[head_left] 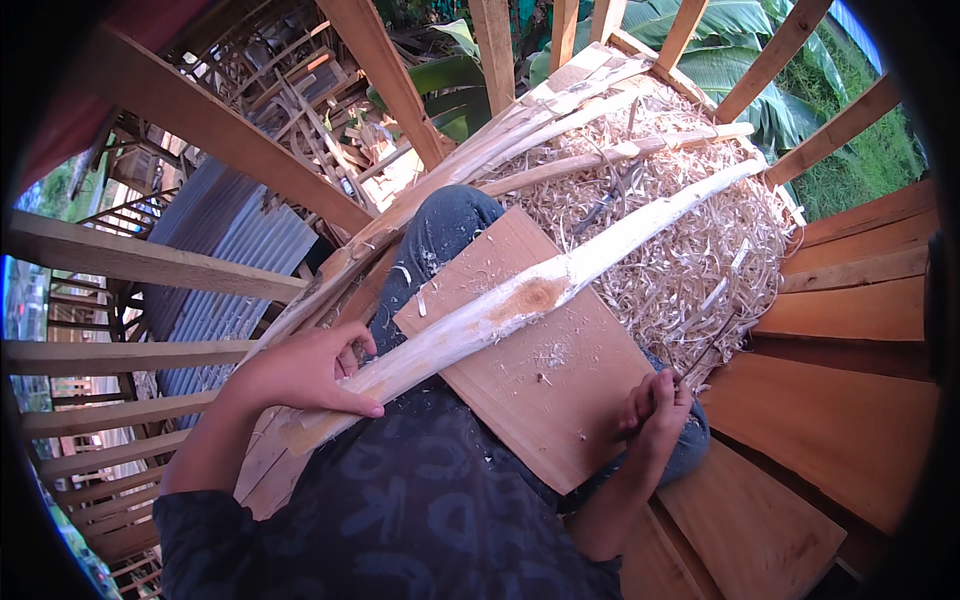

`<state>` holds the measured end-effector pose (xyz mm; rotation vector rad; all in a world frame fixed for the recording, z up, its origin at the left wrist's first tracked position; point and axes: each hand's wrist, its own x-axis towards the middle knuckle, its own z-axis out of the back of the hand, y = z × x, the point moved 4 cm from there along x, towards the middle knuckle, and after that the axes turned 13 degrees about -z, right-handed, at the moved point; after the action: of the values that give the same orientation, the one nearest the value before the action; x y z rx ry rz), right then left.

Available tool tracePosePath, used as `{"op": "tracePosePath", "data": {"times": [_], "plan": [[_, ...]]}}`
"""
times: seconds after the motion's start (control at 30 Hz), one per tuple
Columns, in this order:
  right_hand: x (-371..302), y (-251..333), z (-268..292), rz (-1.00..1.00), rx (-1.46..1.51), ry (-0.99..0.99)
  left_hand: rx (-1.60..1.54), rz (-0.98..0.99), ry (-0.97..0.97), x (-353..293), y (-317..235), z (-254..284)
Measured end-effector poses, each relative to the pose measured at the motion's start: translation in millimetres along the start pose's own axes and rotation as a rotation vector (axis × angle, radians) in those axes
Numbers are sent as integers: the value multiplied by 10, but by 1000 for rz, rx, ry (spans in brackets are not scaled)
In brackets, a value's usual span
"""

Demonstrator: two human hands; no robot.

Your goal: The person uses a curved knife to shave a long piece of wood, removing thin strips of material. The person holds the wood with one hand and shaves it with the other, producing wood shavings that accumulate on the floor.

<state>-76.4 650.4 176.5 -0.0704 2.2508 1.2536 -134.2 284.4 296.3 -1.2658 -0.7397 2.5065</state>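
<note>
A peeled, pale wooden pole (500,308) lies slantwise across my lap, with a brown knot near its middle. Its near end sits at my lower left, and the far end reaches over the shavings. My left hand (325,372) grips the pole near that close end, thumb on one side and fingers on the other. Under the pole, a flat cardboard sheet (545,400) covers my thighs, dotted with wood bits. Closed at the sheet's right edge, my right hand (657,408) holds what looks like a knife (712,348), its thin dark blade pointing away; the handle is hidden by my fingers.
Curly wood shavings (680,250) form a big heap ahead and to the right. Long wood strips (590,160) lie along and over it. Upright wooden slats (390,80) fence the left and far sides. Brown planks (810,420) are at the right. Corrugated metal (235,240) shows beyond the left slats.
</note>
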Motion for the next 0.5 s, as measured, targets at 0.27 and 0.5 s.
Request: {"op": "tracePosePath", "data": {"times": [0.27, 0.5], "plan": [[18, -29, 37, -23, -66, 12, 448, 14, -284, -376, -419, -314], [-45, 14, -138, 35, -523, 17, 246, -23, -222, -127, -150, -493]]}}
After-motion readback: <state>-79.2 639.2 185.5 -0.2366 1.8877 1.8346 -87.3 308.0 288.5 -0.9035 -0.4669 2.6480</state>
